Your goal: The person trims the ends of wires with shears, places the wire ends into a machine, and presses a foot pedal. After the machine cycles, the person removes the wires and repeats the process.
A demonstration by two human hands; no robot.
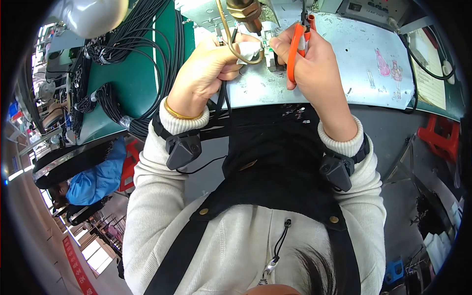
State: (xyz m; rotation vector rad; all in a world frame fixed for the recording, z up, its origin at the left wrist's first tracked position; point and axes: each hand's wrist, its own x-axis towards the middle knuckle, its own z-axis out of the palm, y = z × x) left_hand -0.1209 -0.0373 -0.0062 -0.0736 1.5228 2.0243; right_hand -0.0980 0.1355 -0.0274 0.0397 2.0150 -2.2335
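Observation:
My left hand point(209, 66) is closed on a thin black cable point(223, 96), which hangs down past the edge of the metal worktop. White wrapping or tissue point(249, 52) shows at its fingertips, beside a bent brass-coloured tube point(232, 44). Across from it, my right hand point(314, 61) grips orange-handled pliers point(294, 54), their dark tips pointing away from me. Its thumb and forefinger reach a small metal fixture point(272, 54) between the hands. Whether those fingertips also pinch something is hidden. Above the fixture stands a brass nozzle-like machine part point(246, 14).
Bundles of black cable point(110, 105) lie on the green table point(140, 64) at left. A control box point(376, 12) stands at the far right of the metal worktop point(344, 73). Red stools point(440, 137) stand on both sides. A person in blue point(98, 172) is at the left.

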